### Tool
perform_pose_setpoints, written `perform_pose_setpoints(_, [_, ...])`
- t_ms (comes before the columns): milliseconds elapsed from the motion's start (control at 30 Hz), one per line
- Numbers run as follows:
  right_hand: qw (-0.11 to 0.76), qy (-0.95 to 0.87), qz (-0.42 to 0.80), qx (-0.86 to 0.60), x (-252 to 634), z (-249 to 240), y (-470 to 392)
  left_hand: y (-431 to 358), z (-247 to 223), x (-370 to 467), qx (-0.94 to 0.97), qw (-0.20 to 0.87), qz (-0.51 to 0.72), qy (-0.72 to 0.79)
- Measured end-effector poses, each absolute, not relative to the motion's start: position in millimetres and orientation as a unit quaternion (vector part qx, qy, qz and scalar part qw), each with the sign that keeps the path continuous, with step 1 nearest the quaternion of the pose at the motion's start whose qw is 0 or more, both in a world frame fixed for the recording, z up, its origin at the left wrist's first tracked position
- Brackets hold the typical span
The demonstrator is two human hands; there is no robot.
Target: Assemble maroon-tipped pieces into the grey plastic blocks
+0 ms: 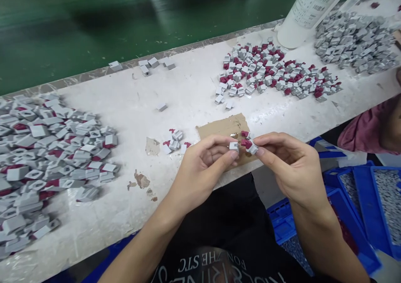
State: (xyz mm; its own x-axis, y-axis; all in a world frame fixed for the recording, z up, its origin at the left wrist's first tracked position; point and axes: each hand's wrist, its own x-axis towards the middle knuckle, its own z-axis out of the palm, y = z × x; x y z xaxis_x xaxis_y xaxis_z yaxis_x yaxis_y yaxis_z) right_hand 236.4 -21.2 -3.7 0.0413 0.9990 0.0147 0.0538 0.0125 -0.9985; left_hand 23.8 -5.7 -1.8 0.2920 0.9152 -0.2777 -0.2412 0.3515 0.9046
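Between the thumb and fingers of my left hand [208,160] is a small grey block [233,147]. My right hand [290,162] pinches a grey and dark red piece [249,145], close to the block but with a narrow gap between them. Both hands are over a brown cardboard piece [219,127] at the table's near edge. Another dark red bit [244,134] shows just behind the held piece; whether it touches my fingers is unclear. Left of my left hand lies a small group of grey and red pieces [176,136].
A large pile of grey and red parts [62,149] covers the table's left. Farther back are a mixed pile [250,68], a grey pile [355,41] and a white bottle [300,18]. Blue crates [365,199] stand below right, near another person's sleeve [369,126].
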Motion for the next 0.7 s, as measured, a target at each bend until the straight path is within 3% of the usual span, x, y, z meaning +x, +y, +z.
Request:
perform_pose_setpoints(433, [0.465, -0.546, 0.462, -0.521, 232, 4, -20, -9, -7, 26, 0.386, 0.708, 0.401, 0.435])
perform_pose_setpoints(700, [0.439, -0.57, 0.5, -0.481, 231, 8, -22, -18, -3, 16, 0.479, 0.642, 0.399, 0.446])
